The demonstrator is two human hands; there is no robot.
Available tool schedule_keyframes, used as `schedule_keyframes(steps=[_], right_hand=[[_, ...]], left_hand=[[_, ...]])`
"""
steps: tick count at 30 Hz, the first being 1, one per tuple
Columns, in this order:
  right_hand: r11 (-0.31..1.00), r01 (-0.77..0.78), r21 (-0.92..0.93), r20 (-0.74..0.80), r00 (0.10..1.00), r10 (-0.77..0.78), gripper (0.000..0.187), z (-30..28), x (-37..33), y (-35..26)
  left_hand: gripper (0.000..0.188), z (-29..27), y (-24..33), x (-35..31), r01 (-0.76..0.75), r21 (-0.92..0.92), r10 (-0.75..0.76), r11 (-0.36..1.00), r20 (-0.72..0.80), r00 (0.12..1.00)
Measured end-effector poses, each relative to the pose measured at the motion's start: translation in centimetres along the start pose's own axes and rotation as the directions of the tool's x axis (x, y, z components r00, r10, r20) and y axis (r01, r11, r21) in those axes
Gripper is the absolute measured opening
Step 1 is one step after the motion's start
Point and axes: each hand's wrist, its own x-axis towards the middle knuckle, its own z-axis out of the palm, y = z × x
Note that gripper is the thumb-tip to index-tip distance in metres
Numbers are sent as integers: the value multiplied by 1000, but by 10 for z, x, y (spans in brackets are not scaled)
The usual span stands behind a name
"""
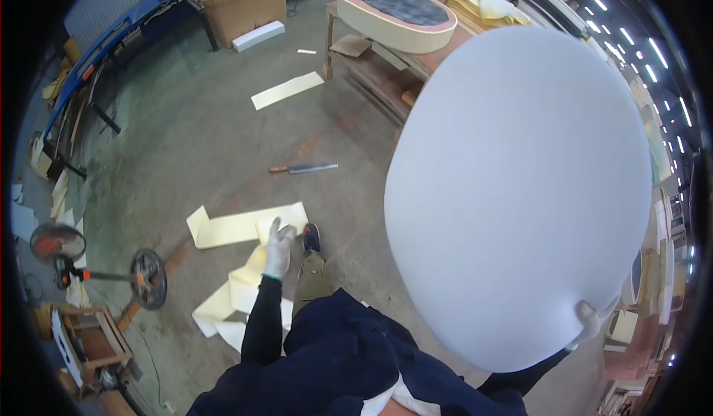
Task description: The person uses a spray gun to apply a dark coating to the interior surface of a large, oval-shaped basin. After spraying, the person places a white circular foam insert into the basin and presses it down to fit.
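A large, smooth, pale white oval foam slab (520, 186) fills the right side of the view, tilted up with its broad face toward me. My right hand (588, 322), in a pale glove, grips its lower right edge; part of the fingers is hidden by the slab. My left hand (278, 249), gloved too, hangs in front of me with its fingers apart and nothing in it. Below it on the floor lie cream foam strips, one long flat strip (238, 226) and a crumpled heap (223, 301).
A long knife with a wooden handle (304, 169) lies on the floor, with another cream strip (288, 91) beyond it. A thick oval foam ring with a dark centre (397, 11) rests on a workbench (416, 58). A cardboard box (241, 11) stands behind; a standing fan (59, 244) is left.
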Motion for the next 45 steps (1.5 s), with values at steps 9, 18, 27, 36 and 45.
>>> schedule_keyframes(steps=[9,18,27,36,45], right_hand=[[975,-36,-218,-378,924,-50,32,208,181,91],[854,138,-502,-393,843,-368,28,258,326,143],[389,436,-812,-77,581,-811,24,300,541,244],[456,828,-326,214,534,-818,39,397,706,257],[956,287,-62,-733,637,-239,83,41,585,399]], left_hand=[[80,121,123,245,222,-71,-167,973,448,878],[98,210,314,245,-726,104,551,679,581,599],[91,334,401,303,-997,77,913,18,406,48],[103,415,514,552,-967,253,950,34,-309,-48],[37,381,605,638,-896,-439,968,64,-190,163]])
